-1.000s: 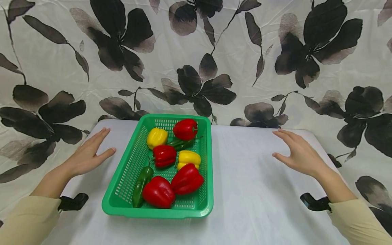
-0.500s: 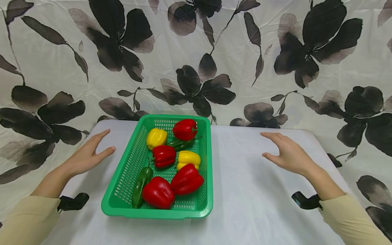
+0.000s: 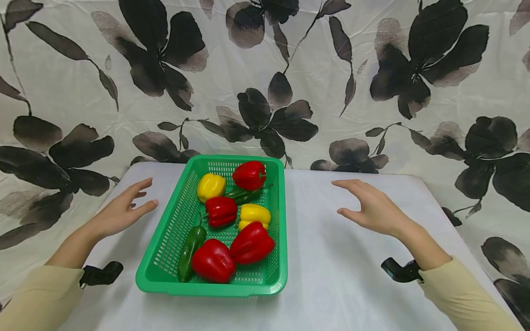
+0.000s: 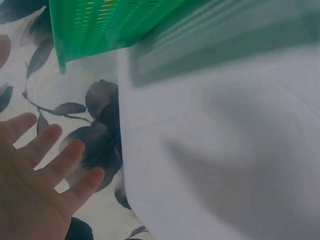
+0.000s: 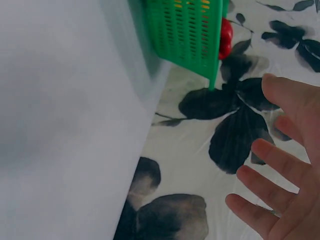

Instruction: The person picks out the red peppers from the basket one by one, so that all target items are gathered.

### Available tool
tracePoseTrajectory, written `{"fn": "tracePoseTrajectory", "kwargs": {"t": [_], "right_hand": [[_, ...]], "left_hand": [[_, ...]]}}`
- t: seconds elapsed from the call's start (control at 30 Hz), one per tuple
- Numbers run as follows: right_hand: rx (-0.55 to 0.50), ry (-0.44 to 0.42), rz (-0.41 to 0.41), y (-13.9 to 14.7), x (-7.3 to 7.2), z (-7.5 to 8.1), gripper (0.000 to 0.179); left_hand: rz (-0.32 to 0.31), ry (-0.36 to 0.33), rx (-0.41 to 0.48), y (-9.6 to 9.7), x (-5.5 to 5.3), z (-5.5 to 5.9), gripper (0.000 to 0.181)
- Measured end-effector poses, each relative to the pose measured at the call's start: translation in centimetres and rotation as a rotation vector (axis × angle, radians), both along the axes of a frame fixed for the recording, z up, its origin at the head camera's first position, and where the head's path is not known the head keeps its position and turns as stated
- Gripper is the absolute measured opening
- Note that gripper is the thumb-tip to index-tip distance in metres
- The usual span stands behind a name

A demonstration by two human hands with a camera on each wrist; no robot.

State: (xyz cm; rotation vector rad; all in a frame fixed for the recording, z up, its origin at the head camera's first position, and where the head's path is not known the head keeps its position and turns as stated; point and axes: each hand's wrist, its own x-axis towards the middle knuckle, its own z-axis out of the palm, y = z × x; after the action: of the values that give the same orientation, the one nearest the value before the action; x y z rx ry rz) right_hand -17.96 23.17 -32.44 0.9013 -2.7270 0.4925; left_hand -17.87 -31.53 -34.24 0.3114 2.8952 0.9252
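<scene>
A green plastic basket (image 3: pixel 142 276) sits left of centre on the white table. Inside lie red bell peppers (image 3: pixel 213 260), two yellow bell peppers (image 3: pixel 211 187) and two long green peppers (image 3: pixel 191 250). To the basket's left, my left hand (image 3: pixel 118 214) hovers above the table, holding nothing, with thumb and fingers apart. My right hand (image 3: pixel 378 207) is over the table on the other side, some way from the basket, its fingers pointing toward it. In the right wrist view its fingers (image 5: pixel 272 165) are spread, and a red pepper (image 5: pixel 226 39) shows past the basket's rim.
The white table (image 3: pixel 327 276) extends on both sides of the basket. Behind it hangs a pale cloth (image 3: pixel 290 133) with dark flower prints. Black wrist cameras are strapped to the left wrist (image 3: pixel 101 273) and right wrist (image 3: pixel 401 270).
My right hand has moved left, closer to the basket. My left hand has shifted slightly right and its fingers bend a little more. The basket and peppers stay in place.
</scene>
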Motion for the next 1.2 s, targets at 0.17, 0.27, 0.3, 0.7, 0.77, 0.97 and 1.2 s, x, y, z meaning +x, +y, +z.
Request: {"fn": "tracePoseTrajectory", "kwargs": {"t": [0.17, 0.27, 0.3, 0.7, 0.77, 0.97, 1.2], "right_hand": [[-0.008, -0.02, 0.041, -1.2, 0.1, 0.3, 0.061], [-0.005, -0.023, 0.068, -2.0, 0.1, 0.5, 0.061], [-0.005, -0.025, 0.076, -2.2, 0.1, 0.5, 0.062], [-0.022, -0.068, 0.167, -4.7, 0.1, 1.3, 0.061], [-0.024, -0.08, 0.181, -5.1, 0.0, 1.3, 0.061], [-0.017, -0.128, 0.227, -6.4, -0.2, 1.6, 0.06], [-0.013, -0.195, 0.273, -7.8, -0.5, 1.8, 0.059]], "left_hand": [[-0.005, -0.001, 0.017, 0.1, 0.1, -0.2, 0.077], [0.0, 0.001, 0.011, 0.1, 0.1, -0.4, 0.076], [0.0, 0.0, 0.011, 0.2, 0.1, -0.5, 0.076], [-0.03, -0.014, 0.089, 0.5, 0.1, -0.7, 0.071], [-0.033, -0.022, 0.104, 0.5, 0.1, -0.6, 0.07], [-0.048, -0.069, 0.136, 0.5, 0.0, -0.6, 0.07], [-0.072, -0.147, 0.159, 0.6, 0.0, -0.5, 0.071]]}}
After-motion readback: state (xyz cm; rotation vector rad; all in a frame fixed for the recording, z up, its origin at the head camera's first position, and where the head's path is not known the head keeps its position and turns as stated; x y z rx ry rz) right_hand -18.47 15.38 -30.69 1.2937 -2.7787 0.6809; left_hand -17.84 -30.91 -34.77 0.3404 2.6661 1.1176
